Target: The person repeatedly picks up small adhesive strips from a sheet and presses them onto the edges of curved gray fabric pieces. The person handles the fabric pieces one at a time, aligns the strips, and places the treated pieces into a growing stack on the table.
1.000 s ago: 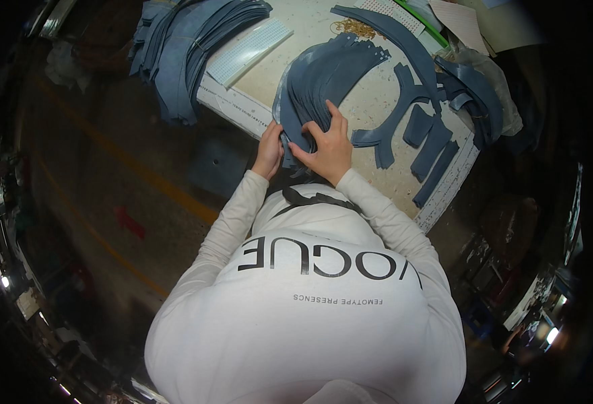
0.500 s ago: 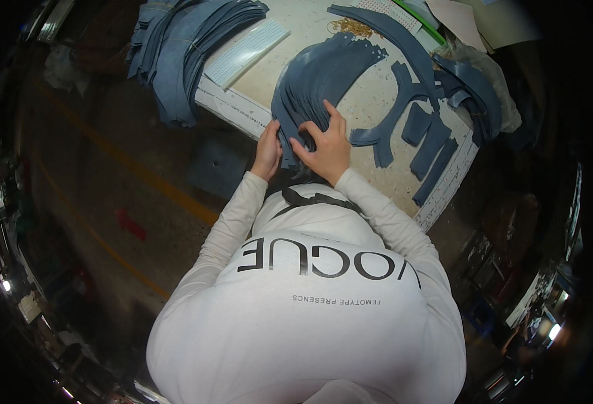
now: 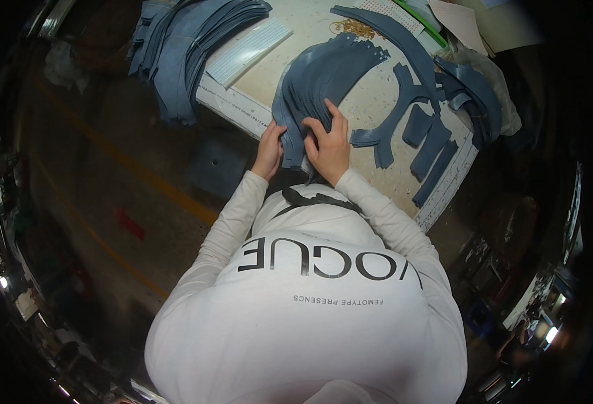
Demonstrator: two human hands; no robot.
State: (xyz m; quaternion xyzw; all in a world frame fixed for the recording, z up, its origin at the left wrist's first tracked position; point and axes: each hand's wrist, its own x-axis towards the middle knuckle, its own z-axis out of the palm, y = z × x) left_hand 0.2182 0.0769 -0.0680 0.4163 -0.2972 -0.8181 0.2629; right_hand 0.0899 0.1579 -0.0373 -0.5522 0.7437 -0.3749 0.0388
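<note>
A fanned stack of curved blue-grey cut pieces (image 3: pixel 326 71), leather or fabric, lies near the table's front edge, its near ends hanging over. My left hand (image 3: pixel 267 153) is closed on the stack's left edge near the lower ends, its fingertips partly hidden. My right hand (image 3: pixel 331 146) rests on the stack's right side with bent fingers apart, the index finger stretched along the layers. Its thumb lies close to the near ends, and it grips nothing that I can see.
More curved strips (image 3: pixel 175 60) lie bundled at the far left beside a pale printed card (image 3: pixel 249 52). Yellow rubber bands (image 3: pixel 353 27) sit behind the stack. To the right are a forked piece (image 3: pixel 394 121), small straight pieces (image 3: pixel 434 145) and a clear plastic bag (image 3: pixel 505 101).
My right thumb has shifted right, away from my left hand, and more of the near strip shows between the hands. My left hand has barely moved.
</note>
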